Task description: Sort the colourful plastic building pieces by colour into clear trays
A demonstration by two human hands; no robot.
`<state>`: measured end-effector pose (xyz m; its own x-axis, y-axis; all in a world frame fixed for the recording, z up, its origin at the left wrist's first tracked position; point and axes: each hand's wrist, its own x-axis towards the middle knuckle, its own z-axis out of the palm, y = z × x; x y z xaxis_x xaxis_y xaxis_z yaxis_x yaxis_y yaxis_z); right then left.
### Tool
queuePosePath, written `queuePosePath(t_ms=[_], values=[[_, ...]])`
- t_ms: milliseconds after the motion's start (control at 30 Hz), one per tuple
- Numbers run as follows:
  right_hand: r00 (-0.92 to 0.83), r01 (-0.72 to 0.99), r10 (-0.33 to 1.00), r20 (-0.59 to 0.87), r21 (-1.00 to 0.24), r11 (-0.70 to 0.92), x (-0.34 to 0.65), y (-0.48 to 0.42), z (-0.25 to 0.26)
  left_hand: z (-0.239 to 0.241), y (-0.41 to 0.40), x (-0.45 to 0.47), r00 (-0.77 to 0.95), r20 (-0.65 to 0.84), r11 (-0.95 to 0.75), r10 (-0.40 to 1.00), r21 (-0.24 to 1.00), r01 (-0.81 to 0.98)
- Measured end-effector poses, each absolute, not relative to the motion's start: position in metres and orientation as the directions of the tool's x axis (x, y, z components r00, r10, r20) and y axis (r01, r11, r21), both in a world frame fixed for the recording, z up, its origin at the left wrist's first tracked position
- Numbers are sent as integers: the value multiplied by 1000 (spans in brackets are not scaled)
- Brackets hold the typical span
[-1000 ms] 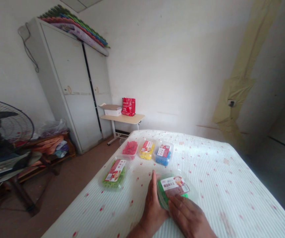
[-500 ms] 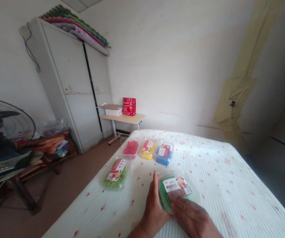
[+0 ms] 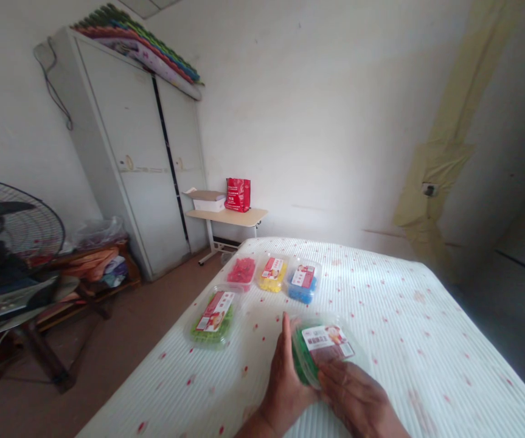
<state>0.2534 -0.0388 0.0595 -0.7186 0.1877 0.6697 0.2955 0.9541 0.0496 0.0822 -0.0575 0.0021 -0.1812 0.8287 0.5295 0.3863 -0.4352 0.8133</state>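
Observation:
A clear plastic container (image 3: 331, 340) with dark green contents and a red-and-white label is held between my two hands near the front of the covered table. My left hand (image 3: 284, 382) grips its left side, fingers along the wall. My right hand (image 3: 352, 389) closes over the near edge, fingers against the lower part of the label; its fingertips are partly hidden. To the left lies a similar container (image 3: 214, 317) of light green pieces. Behind it stand containers with red pieces (image 3: 241, 272), yellow pieces (image 3: 271, 275) and blue pieces (image 3: 303, 281).
A white, red-spotted ribbed cover (image 3: 408, 340) lies over the table. Beyond its far left corner, a small desk (image 3: 246, 217) bears a red bag (image 3: 238, 194) and a white box (image 3: 208, 205). A tall cabinet (image 3: 139, 170) and a fan (image 3: 13, 216) stand at the left.
My right hand has shifted slightly up and right along the near edge of the green container. My left hand stays at its left side, and the other containers have not moved.

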Motion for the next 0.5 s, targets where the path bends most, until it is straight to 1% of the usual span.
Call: queuePosePath(t_ms=[133, 200, 333, 500], values=[[-743, 239, 135, 656, 71, 968, 253, -38, 65, 6, -58, 83, -182, 531, -429, 828, 808, 403], [-755, 262, 172, 633, 51, 964, 253, -40, 68, 7, -58, 83, -183, 533, -428, 826, 805, 411], [-743, 312, 264, 615, -30, 949, 254, -43, 69, 6, -58, 82, -166, 545, -447, 822, 797, 405], [-685, 274, 250, 684, -77, 959, 249, -44, 66, 5, -58, 81, -153, 529, -435, 835, 804, 407]])
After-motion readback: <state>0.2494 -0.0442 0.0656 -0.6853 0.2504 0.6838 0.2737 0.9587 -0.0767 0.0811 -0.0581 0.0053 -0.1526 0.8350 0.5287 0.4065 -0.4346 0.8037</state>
